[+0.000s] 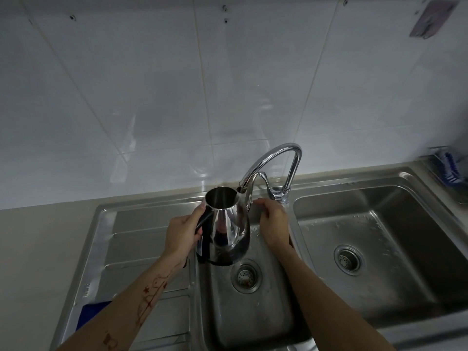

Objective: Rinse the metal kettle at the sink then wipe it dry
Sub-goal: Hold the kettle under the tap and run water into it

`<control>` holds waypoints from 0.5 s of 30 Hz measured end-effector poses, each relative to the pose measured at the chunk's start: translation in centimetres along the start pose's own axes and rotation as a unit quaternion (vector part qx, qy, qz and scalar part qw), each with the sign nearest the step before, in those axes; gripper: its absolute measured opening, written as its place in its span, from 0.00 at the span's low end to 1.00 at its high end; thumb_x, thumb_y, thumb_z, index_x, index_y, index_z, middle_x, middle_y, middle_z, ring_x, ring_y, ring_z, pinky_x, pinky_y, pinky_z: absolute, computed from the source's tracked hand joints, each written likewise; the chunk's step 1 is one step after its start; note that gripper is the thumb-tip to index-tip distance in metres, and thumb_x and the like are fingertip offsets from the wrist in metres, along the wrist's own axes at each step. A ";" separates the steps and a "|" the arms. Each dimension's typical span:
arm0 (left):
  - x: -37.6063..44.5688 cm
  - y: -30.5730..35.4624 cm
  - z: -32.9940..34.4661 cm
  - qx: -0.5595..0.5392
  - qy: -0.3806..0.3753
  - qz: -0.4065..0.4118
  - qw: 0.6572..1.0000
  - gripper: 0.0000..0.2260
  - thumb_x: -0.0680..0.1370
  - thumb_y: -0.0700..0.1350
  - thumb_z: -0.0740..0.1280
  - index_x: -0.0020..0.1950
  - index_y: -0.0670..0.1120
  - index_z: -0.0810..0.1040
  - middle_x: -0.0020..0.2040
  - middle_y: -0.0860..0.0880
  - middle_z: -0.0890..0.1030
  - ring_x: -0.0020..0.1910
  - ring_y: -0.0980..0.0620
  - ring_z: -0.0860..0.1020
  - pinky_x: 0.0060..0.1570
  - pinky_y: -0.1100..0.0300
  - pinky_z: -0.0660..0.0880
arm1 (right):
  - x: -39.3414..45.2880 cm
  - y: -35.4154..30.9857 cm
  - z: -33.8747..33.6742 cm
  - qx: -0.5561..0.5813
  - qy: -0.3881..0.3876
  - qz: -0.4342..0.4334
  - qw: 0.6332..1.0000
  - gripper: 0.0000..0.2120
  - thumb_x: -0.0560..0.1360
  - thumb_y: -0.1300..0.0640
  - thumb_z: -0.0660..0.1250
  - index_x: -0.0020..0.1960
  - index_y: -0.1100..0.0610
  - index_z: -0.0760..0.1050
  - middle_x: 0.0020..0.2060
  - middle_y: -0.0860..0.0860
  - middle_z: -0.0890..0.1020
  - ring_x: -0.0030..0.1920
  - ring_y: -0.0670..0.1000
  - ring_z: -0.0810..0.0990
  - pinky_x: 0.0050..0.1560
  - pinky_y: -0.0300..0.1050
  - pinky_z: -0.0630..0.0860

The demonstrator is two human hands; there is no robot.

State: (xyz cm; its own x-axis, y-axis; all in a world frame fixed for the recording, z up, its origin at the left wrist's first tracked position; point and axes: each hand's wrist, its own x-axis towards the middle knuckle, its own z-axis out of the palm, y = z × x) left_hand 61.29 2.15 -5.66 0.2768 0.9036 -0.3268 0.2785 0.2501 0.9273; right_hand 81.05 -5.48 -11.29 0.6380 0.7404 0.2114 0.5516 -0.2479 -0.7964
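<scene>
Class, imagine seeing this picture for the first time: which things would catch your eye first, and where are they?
First, the shiny metal kettle, lid off, held by its black handle in the left hand over the middle sink basin, its mouth under the curved tap. The right hand rests open beside it, near the tap's lever. Next, the wet right basin.

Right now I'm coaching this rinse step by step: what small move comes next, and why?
Probably reach the right hand to the tap lever and open it. The left hand holds the kettle by its handle with its open mouth near the spout, yet no stream shows.
</scene>
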 end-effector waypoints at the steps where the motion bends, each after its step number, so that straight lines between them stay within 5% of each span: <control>1: 0.0 0.0 0.0 -0.004 0.001 0.003 1.000 0.25 0.75 0.60 0.67 0.28 0.41 0.72 0.20 0.50 0.68 0.17 0.55 0.64 0.21 0.65 0.62 | 0.0 -0.1 -0.1 0.001 0.004 -0.004 1.000 0.17 0.74 0.74 0.59 0.54 0.61 0.80 0.52 0.54 0.83 0.51 0.47 0.76 0.54 0.38 0.70; 15: -0.2 0.1 -0.1 -0.004 0.003 0.029 1.000 0.25 0.76 0.57 0.67 0.25 0.42 0.73 0.18 0.51 0.69 0.16 0.56 0.65 0.21 0.65 0.64 | -0.1 0.8 0.0 -0.017 -0.006 0.005 1.000 0.16 0.74 0.72 0.61 0.55 0.59 0.80 0.53 0.54 0.82 0.52 0.46 0.74 0.55 0.36 0.69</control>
State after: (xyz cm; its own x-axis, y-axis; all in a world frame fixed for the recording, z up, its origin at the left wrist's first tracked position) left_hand 61.16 2.07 -5.44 0.2872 0.9184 -0.2721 0.2549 0.2006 0.9459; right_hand 81.48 -5.77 -11.93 0.6378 0.7447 0.1965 0.5631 -0.2768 -0.7786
